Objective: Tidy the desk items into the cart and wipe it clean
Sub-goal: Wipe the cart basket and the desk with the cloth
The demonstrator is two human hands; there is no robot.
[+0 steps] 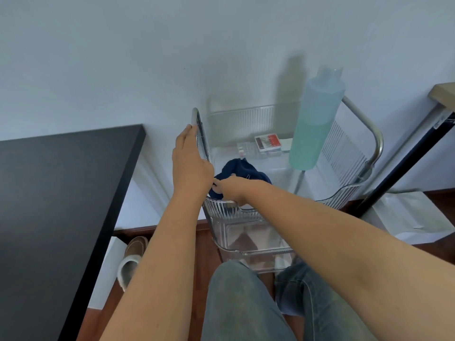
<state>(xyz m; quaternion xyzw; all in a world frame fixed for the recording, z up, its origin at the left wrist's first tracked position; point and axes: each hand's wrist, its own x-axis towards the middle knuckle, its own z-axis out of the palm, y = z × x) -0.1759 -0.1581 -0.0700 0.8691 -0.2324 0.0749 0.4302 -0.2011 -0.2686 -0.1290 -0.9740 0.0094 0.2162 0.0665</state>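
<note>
Jeans-clad knees (246, 303) nearest; left hand (190, 166) grips the cart's (344, 193) chrome handle (198, 129); right hand (231, 189) pinches the navy cloth (242, 169) in the top tray's near-left corner; soft, light; bunch it.

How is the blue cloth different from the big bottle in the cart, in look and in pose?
The blue cloth is dark navy, soft and crumpled; the bottle is pale, see-through and rigid, with greenish liquid inside. The cloth lies low in a heap, while the bottle stands tall. The right hand is at the cloth; no hand touches the bottle. Both sit in the top tray of the clear cart.
</note>
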